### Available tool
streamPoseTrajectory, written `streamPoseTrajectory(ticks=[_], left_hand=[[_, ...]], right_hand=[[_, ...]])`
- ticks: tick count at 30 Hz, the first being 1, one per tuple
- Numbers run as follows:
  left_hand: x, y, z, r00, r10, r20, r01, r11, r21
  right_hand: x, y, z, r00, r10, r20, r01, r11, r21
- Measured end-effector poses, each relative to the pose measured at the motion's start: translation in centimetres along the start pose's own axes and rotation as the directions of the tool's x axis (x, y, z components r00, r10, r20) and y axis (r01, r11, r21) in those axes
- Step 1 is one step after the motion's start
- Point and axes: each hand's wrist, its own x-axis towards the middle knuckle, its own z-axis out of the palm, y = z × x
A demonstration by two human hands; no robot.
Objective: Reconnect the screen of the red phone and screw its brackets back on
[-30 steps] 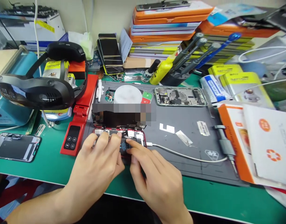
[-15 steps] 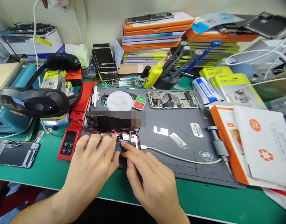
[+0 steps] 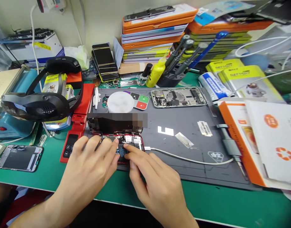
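An opened red-framed phone (image 3: pixel 137 141) lies on the grey work mat, its dark screen (image 3: pixel 112 125) propped up along the far side. Inside, a black battery (image 3: pixel 123 152) with blue print shows partly between my hands. My left hand (image 3: pixel 90 167) is bent over the phone's left part, its index fingertip on the inner parts and its thumb by the battery. From the right, my right hand (image 3: pixel 157 180) presses an index fingertip near the battery's upper edge, its thumb at the near edge. A white cable (image 3: pixel 183 159) is plugged into the phone's right end. My fingers hide much of the interior.
Behind the phone stands a white round lid (image 3: pixel 120 102). Another opened phone (image 3: pixel 178 97) lies farther back. A red folding device (image 3: pixel 77 120) and a black headset (image 3: pixel 36 104) are at left. At right are a grey screwdriver (image 3: pixel 228 145) and an orange-white box (image 3: pixel 240 139).
The view has shifted slightly, so things at the right sit farther right. My left thumb has drawn back a little, showing more of the battery. Both hands stay on the phone.
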Motion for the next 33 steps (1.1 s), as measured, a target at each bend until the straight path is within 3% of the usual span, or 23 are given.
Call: streamPoseTrajectory(ticks=[9, 21, 28, 33], left_hand=[[0.6, -0.1, 0.3, 0.999, 0.044, 0.014, -0.044, 0.999, 0.001], [1.0, 0.1, 0.8, 0.997, -0.059, -0.051, 0.055, 0.996, -0.071], [0.8, -0.4, 0.9, 0.998, 0.044, 0.038, -0.043, 0.999, -0.017], [0.2, -0.6, 1.3, 1.000, 0.023, -0.005, -0.024, 0.997, -0.077]], right_hand=[[-0.1, 0.1, 0.1, 1.000, -0.005, -0.001, 0.005, 1.000, -0.006], [-0.2, 0.0, -0.2, 0.999, 0.017, 0.036, -0.017, 1.000, -0.018], [-0.6, 0.0, -0.2, 0.998, 0.053, 0.040, -0.050, 0.997, -0.052], [-0.6, -0.3, -0.3, 0.996, 0.058, 0.063, -0.051, 0.993, -0.110]])
